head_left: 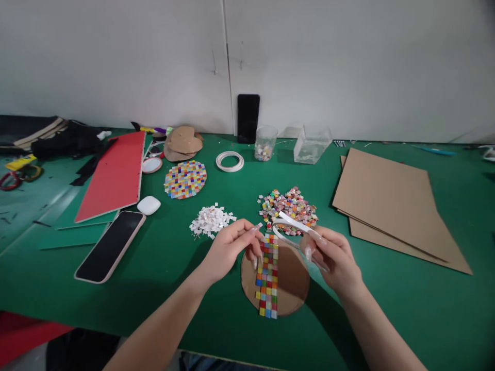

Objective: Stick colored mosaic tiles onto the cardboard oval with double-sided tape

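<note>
My left hand [240,245] is closed in a pinch on a small pale tile [259,226], above the top of a column of coloured mosaic tiles [267,281]. That column runs down the left half of a round cardboard disc [293,281]. To the right, my right hand [328,252] grips a looped white strip of tape [296,222] over the disc's upper right edge. Behind my hands lies a pile of mixed coloured tiles [288,203]; a pile of white tiles [212,220] sits to the left.
Left stand a phone [110,247], a white case [149,205], a red board [114,175] and a tile-covered disc [185,179]. Further back are a tape roll [229,162], a cup [265,144], a clear box [312,145] and an upright phone [248,118]. Cardboard sheets [390,201] lie right.
</note>
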The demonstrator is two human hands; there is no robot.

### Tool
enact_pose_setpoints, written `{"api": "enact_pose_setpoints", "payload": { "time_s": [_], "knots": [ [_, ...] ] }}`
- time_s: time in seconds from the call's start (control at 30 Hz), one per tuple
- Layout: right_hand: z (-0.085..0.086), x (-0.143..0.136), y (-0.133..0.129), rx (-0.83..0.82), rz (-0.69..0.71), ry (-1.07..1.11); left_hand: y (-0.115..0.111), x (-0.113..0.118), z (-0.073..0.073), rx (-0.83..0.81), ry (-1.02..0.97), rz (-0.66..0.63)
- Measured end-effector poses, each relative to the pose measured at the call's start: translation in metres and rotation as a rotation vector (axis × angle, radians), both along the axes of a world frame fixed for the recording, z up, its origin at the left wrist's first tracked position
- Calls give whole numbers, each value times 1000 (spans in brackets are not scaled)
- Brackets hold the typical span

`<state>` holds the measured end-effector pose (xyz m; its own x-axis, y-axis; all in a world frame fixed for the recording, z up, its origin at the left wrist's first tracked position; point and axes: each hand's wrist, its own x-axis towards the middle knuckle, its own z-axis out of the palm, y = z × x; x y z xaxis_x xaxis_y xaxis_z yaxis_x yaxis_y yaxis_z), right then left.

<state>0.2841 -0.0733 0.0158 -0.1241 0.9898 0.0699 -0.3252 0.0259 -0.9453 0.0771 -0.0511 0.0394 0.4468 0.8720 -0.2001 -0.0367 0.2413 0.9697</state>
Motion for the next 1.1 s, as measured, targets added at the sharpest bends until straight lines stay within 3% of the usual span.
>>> {"api": "enact_pose_setpoints", "payload": {
  "time_s": [0.23,0.37,0.5,0.63,1.1],
  "knots": [
    [-3,0,-2,-46,56,-115,0,2,-2,-21,1,51],
    [-1,1,-3,-52,158,-221,1,2,-2,-42,-8,83],
    [9,-3,-2,38,267,-384,-1,2,-2,-29,-3,90],
    [15,-7,-2,92,266,-505,-2,1,-3,39,44,137],
    [13,-10,-3,107,313,-523,-4,2,-6,122,214,16]
  ]
}}
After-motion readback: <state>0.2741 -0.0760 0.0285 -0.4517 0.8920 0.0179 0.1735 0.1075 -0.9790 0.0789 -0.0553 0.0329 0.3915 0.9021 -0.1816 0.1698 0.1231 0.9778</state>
